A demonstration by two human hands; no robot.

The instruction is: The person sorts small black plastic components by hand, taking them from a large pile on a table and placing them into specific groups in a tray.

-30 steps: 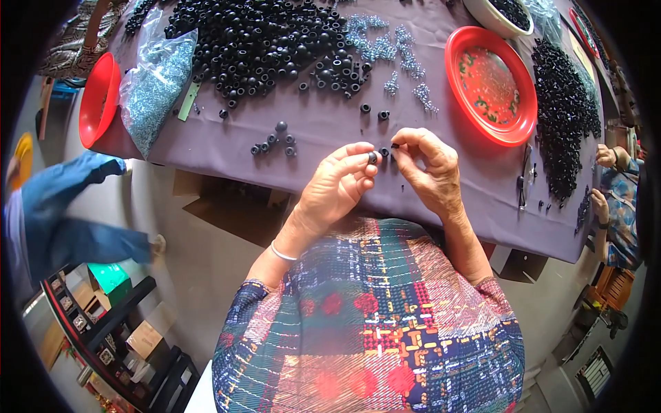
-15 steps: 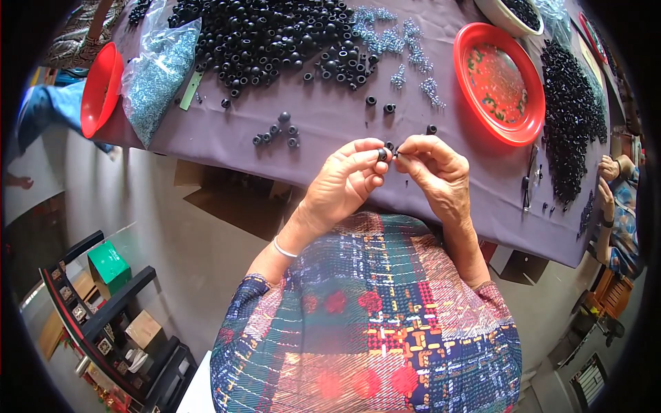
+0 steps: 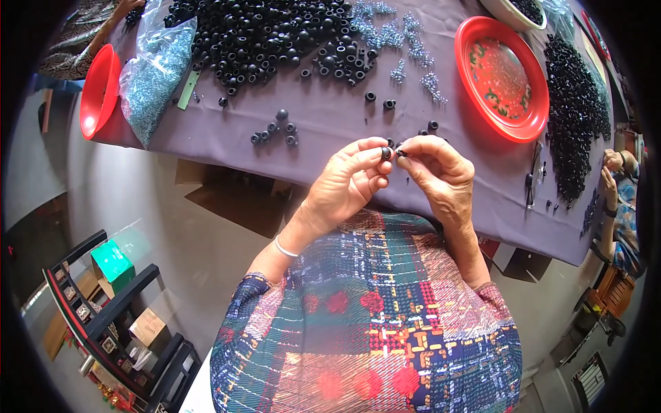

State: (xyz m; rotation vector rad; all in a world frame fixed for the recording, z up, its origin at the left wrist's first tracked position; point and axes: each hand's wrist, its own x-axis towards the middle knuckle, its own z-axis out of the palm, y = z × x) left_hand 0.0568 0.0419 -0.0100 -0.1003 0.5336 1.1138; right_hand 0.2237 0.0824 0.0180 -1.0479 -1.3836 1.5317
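My left hand [image 3: 344, 180] pinches a hollow black ball-shaped cap [image 3: 386, 153] between thumb and fingers, above the table's near edge. Close by on its right, my right hand [image 3: 442, 172] is closed at the fingertips on a small black part [image 3: 401, 153], whose exact kind is too small to tell. The part is slightly apart from the cap. Partly hidden behind my fingers, a few black caps [image 3: 432, 126] lie on the cloth. Two more caps [image 3: 390, 104] sit a little farther off. To the left rests a small group of similar caps [image 3: 273, 129].
A purple cloth covers the table [image 3: 330, 131]. On it lie a big heap of black caps [image 3: 268, 41], clear bluish pieces [image 3: 406, 34], a bag [image 3: 155, 82] of them, a red plate [image 3: 536, 117], a red bowl [image 3: 98, 96] and small black parts [image 3: 575, 110]. Another person's hands [image 3: 611, 168] rest at right.
The small black part in my right fingers has moved slightly right, away from the cap. At the upper left, another person's arm has come further into view, and the blue cloth there has mostly gone.
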